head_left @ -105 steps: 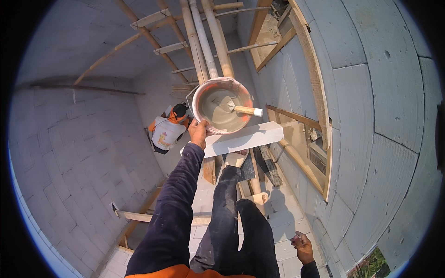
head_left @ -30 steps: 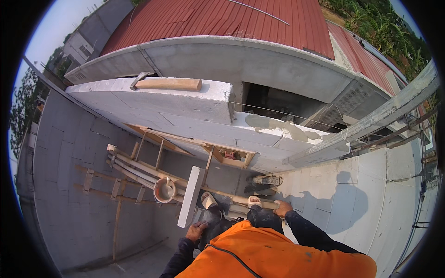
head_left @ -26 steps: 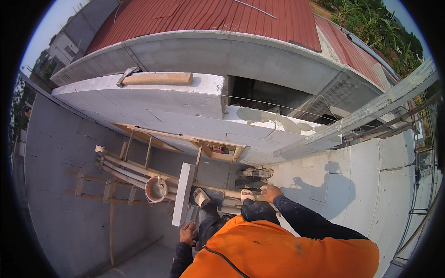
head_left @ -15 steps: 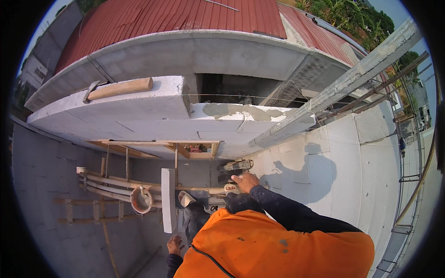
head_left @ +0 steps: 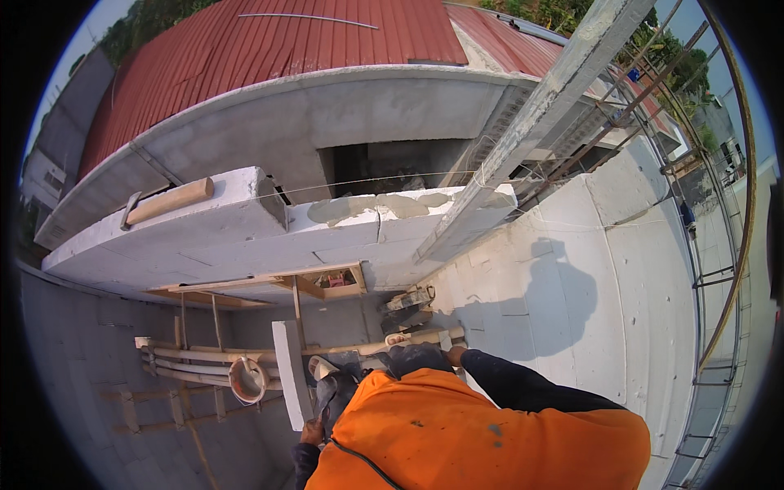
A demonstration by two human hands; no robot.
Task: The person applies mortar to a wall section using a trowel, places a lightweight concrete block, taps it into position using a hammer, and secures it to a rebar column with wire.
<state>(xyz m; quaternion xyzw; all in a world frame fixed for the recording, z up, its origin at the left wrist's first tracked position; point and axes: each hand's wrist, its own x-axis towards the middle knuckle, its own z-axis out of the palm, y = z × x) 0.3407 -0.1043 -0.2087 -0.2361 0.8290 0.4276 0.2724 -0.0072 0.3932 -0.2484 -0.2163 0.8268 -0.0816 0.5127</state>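
Observation:
A long white lightweight concrete block (head_left: 292, 376) stands on its narrow side just left of my legs. My left hand (head_left: 311, 431) is at its near lower end, fingers closed against the edge; part of the grip is hidden. Low on the right, my right hand (head_left: 456, 355) reaches down beside my knee, close to a small pale piece (head_left: 445, 339). Its fingers are out of sight behind the wrist and leg. Left of the block sits an orange-rimmed mortar bucket (head_left: 247, 380) with a handled tool inside.
Bamboo poles (head_left: 204, 354) form the scaffold underfoot. Ahead runs a white block wall (head_left: 310, 233) with wet mortar (head_left: 384, 204) on top and a wooden-handled hammer (head_left: 170, 202) lying on a higher block. A concrete post (head_left: 531, 114), taut string and rebar (head_left: 710, 269) stand at right.
My left hand has come up against the block's near end. My right hand has dropped lower beside my knee. The view has shifted, with my body leaning down.

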